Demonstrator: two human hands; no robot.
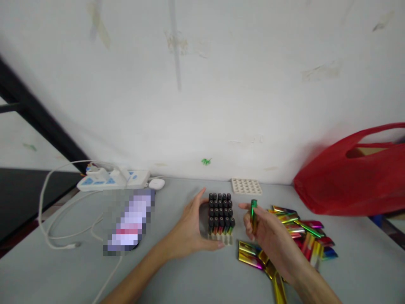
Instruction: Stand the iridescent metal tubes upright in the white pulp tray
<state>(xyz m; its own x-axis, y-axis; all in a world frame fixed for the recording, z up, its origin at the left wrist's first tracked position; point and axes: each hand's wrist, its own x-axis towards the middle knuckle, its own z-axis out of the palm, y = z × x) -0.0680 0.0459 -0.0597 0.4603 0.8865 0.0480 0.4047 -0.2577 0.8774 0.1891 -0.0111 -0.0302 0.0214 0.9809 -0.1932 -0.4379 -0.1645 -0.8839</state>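
A pale holder stands on the table, filled with rows of black-topped, shiny-sided tubes; its front row of slots shows no tubes. My left hand curves around its left side, thumb along the front and fingers at the back, gripping it. Just to the right, my right hand pinches a shiny green metallic casing upright between thumb and fingers. Beneath and beside that hand lies a loose pile of shiny casings in gold, red, green, magenta and blue.
A white perforated tray lies by the wall. At right sits a red bag. To the left are a blurred phone, a white power strip, a small white case and a looping white cable.
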